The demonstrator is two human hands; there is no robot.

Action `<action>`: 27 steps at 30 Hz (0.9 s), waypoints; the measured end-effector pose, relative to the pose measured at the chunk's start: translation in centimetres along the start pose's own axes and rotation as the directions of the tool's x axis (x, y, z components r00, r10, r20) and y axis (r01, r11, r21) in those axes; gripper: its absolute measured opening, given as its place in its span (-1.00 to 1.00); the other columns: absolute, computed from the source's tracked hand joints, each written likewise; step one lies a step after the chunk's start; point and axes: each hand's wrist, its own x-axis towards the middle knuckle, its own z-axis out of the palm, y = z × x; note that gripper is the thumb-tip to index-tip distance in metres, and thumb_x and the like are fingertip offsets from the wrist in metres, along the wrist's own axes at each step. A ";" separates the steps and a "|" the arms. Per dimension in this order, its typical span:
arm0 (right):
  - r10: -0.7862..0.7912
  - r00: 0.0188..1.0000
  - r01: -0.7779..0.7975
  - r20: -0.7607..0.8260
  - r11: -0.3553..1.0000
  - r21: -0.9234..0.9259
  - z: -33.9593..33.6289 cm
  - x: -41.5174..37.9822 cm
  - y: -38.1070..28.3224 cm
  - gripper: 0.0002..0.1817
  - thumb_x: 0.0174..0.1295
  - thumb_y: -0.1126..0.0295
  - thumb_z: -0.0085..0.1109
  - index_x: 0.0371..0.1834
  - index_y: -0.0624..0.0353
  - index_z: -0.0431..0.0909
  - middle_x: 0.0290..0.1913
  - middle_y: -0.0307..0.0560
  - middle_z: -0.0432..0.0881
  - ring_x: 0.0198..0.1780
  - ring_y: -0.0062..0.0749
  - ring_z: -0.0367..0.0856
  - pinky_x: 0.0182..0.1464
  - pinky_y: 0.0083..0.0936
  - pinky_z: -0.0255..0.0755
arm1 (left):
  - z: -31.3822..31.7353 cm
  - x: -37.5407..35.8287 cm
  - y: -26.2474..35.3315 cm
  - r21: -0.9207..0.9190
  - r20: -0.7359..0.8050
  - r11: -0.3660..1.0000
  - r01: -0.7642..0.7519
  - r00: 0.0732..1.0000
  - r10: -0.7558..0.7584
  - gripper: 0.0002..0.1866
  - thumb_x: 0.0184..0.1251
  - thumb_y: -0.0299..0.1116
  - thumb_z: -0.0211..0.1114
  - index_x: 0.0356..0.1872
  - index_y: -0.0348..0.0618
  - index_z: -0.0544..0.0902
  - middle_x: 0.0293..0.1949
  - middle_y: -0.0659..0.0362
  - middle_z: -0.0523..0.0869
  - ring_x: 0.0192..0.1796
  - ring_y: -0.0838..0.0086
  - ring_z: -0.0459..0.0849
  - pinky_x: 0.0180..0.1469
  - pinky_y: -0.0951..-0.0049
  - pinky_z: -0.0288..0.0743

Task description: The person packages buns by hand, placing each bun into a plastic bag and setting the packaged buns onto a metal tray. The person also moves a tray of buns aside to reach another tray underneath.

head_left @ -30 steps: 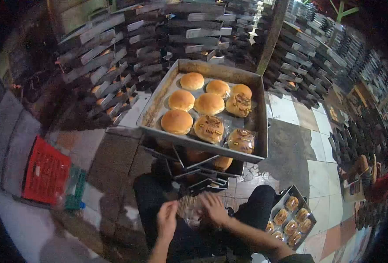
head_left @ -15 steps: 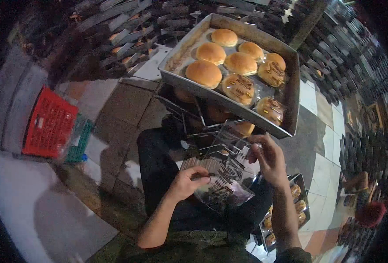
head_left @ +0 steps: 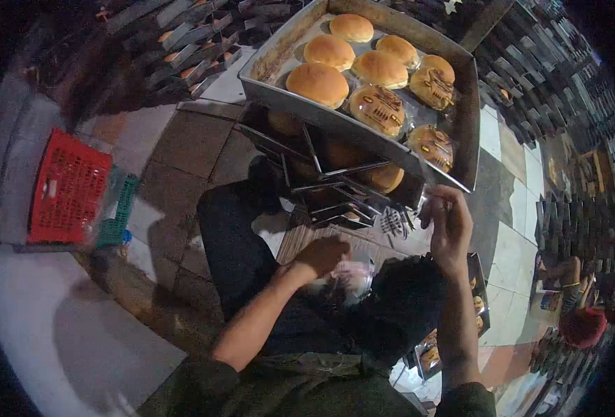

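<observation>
A clear printed plastic bag (head_left: pixel 398 226) is held up at its right edge by the right hand (head_left: pixel 448 229), just below the near rim of a metal tray (head_left: pixel 280 52). The left hand (head_left: pixel 321 257) is lowered onto a stack of bags (head_left: pixel 353 278) in the lap. Plain buns (head_left: pixel 318 83) and wrapped buns (head_left: pixel 375 108) are laid on the tray. A red crate (head_left: pixel 68 187) is seen at the left, a second tray of wrapped buns (head_left: pixel 478 299) at the near right.

My right hand (head_left: pixel 448 229) pinching clear glossy plastic bag (head_left: pixel 398 226); tray (head_left: pixel 363 132) showing dull scuffed metal; buns (head_left: pixel 318 83) looking smooth, matt; crate (head_left: pixel 68 187) showing red plastic.
</observation>
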 end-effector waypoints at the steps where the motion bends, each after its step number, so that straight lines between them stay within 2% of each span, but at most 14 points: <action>1: 0.005 1.000 -0.005 0.009 1.000 -0.003 0.1 -0.2 -0.3 -0.85 0.31 0.46 -0.15 -0.16 0.28 0.38 -0.47 -0.23 0.43 -0.49 -0.67 0.33 -0.41 -0.72 0.28 | 0.5 0.0 0.3 -0.022 0.271 0.994 0.104 0.958 -0.094 -0.76 0.11 -0.28 0.17 -0.21 -0.11 0.57 -0.16 0.02 0.57 -0.11 0.13 0.54 -0.08 0.22 0.39; 3: 0.016 1.000 -0.015 0.020 1.000 -0.009 0.1 -0.9 -0.7 -0.84 0.32 0.44 -0.15 -0.17 0.28 0.38 -0.48 -0.24 0.43 -0.49 -0.68 0.34 -0.41 -0.72 0.28 | 2.8 -0.8 -0.5 -0.020 0.349 0.998 0.067 0.935 -0.056 -0.64 0.11 -0.18 0.18 -0.08 -0.08 0.52 -0.09 0.01 0.54 -0.05 0.14 0.52 -0.04 0.22 0.37; 5: 0.007 1.000 -0.006 0.029 1.000 -0.022 -0.2 -0.8 -1.4 -0.83 0.32 0.42 -0.14 -0.17 0.28 0.39 -0.48 -0.25 0.42 -0.48 -0.68 0.34 -0.41 -0.72 0.28 | 2.1 -0.9 0.5 0.163 -0.027 0.984 -0.075 0.996 0.081 -0.47 0.08 -0.10 0.21 0.03 -0.21 0.42 0.06 -0.01 0.45 0.07 0.14 0.46 0.14 0.25 0.28; 7: 0.088 0.992 -0.077 -0.090 0.991 0.114 -0.3 -1.3 -2.0 -0.83 0.32 0.40 -0.13 -0.17 0.27 0.39 -0.47 -0.28 0.41 -0.49 -0.69 0.33 -0.42 -0.73 0.26 | 0.1 -0.7 2.4 -0.156 -0.062 0.987 0.025 0.997 -0.035 -0.35 0.14 0.07 0.14 0.12 -0.24 0.36 0.12 0.01 0.41 0.13 0.17 0.41 0.21 0.21 0.20; 8: 0.070 0.988 -0.051 -0.135 0.989 0.138 -0.5 -1.3 -1.8 -0.84 0.31 0.40 -0.12 -0.20 0.26 0.40 -0.45 -0.29 0.40 -0.49 -0.70 0.32 -0.43 -0.73 0.25 | -1.2 -0.8 4.8 -0.896 0.068 0.434 0.095 0.995 -0.079 -0.33 0.16 0.11 0.09 0.14 -0.22 0.34 0.14 0.02 0.40 0.14 0.19 0.41 0.20 0.22 0.21; 9: 0.061 0.989 -0.042 -0.137 0.990 0.134 -0.6 -1.4 -2.0 -0.84 0.31 0.40 -0.12 -0.20 0.26 0.40 -0.45 -0.29 0.40 -0.49 -0.70 0.32 -0.43 -0.73 0.25 | -1.9 -0.4 6.1 -0.861 0.173 -0.484 0.155 0.985 0.007 -0.31 0.18 0.16 0.04 0.16 -0.21 0.32 0.16 0.04 0.39 0.14 0.21 0.41 0.20 0.22 0.22; 11: 0.197 0.965 -0.101 -0.173 0.887 0.451 -0.7 -1.6 -2.7 -0.82 0.30 0.36 -0.10 -0.25 0.26 0.41 -0.45 -0.28 0.40 -0.50 -0.70 0.31 -0.44 -0.74 0.24 | -1.1 0.2 8.0 -0.924 0.094 -0.357 0.136 0.987 0.133 -0.35 0.21 0.12 0.02 0.15 -0.20 0.33 0.13 0.02 0.41 0.11 0.27 0.44 0.14 0.24 0.33; 13: 0.132 0.968 -0.038 -0.215 0.919 0.392 -1.2 -1.3 -3.7 -0.82 0.29 0.35 -0.09 -0.29 0.26 0.41 -0.48 -0.28 0.40 -0.50 -0.69 0.31 -0.45 -0.75 0.22 | -2.8 0.3 9.6 -0.983 0.183 -0.065 0.174 0.966 -0.183 -0.38 0.18 0.05 0.11 0.10 -0.27 0.36 0.07 0.02 0.46 0.08 0.29 0.48 0.10 0.26 0.38; 14: 0.152 0.974 -0.100 -0.167 0.954 0.284 -2.0 -1.2 -4.5 -0.82 0.29 0.34 -0.10 -0.33 0.23 0.40 -0.50 -0.30 0.39 -0.50 -0.71 0.30 -0.46 -0.74 0.23 | -3.8 0.3 10.2 -0.985 0.169 -0.067 0.160 0.970 -0.174 -0.38 0.18 0.05 0.11 0.10 -0.27 0.36 0.07 0.02 0.46 0.08 0.29 0.48 0.10 0.26 0.38; 16: 0.185 0.960 -0.140 -0.210 0.967 0.211 -2.3 -0.4 -5.1 -0.83 0.29 0.35 -0.09 -0.37 0.21 0.41 -0.50 -0.29 0.42 -0.48 -0.71 0.32 -0.43 -0.73 0.23 | -5.7 0.2 10.7 -0.865 -0.077 -0.496 -0.076 0.997 -0.019 -0.47 0.20 -0.09 0.16 0.05 -0.31 0.39 0.00 0.02 0.52 0.01 0.29 0.53 0.08 0.27 0.39; 20: 0.079 0.974 -0.079 -0.211 0.997 0.009 -2.6 1.0 -4.2 -0.83 0.27 0.41 -0.08 -0.29 0.32 0.43 -0.45 -0.12 0.52 -0.43 -0.54 0.51 -0.34 -0.60 0.43 | -5.9 -0.9 10.0 -0.965 -0.117 -0.220 -0.142 0.986 -0.123 -0.46 0.24 -0.06 0.08 0.10 -0.29 0.37 0.04 -0.04 0.48 0.08 0.21 0.48 0.13 0.10 0.34; 23: 0.167 0.980 -0.167 -0.111 0.986 0.006 -2.0 2.1 -4.4 -0.82 0.29 0.41 -0.10 -0.25 0.34 0.41 -0.41 -0.08 0.55 -0.37 -0.50 0.55 -0.28 -0.57 0.46 | -7.7 -1.1 10.1 -0.870 -0.167 -0.457 -0.187 0.982 -0.083 -0.44 0.24 -0.06 0.09 0.12 -0.29 0.35 0.04 -0.07 0.47 0.11 0.20 0.46 0.13 0.11 0.35; 25: 0.166 0.982 -0.166 -0.095 0.986 0.007 -1.4 3.0 -4.7 -0.83 0.29 0.44 -0.13 -0.24 0.35 0.39 -0.41 -0.06 0.55 -0.35 -0.49 0.56 -0.27 -0.56 0.46 | -8.4 -1.0 9.8 -0.886 -0.277 -0.360 -0.292 0.956 -0.095 -0.47 0.23 -0.20 0.16 0.15 -0.28 0.32 -0.01 -0.08 0.51 0.01 0.29 0.54 0.04 0.23 0.45; 27: 0.132 0.991 -0.132 -0.014 0.990 -0.056 -1.1 3.9 -4.5 -0.80 0.26 0.40 -0.07 -0.21 0.34 0.38 -0.43 -0.05 0.55 -0.37 -0.44 0.56 -0.25 -0.52 0.46 | -9.3 -1.3 8.8 -0.924 -0.193 0.379 -0.044 0.911 -0.364 -0.63 0.20 -0.35 0.22 0.00 -0.28 0.45 -0.14 -0.04 0.59 -0.15 0.44 0.60 -0.14 0.45 0.53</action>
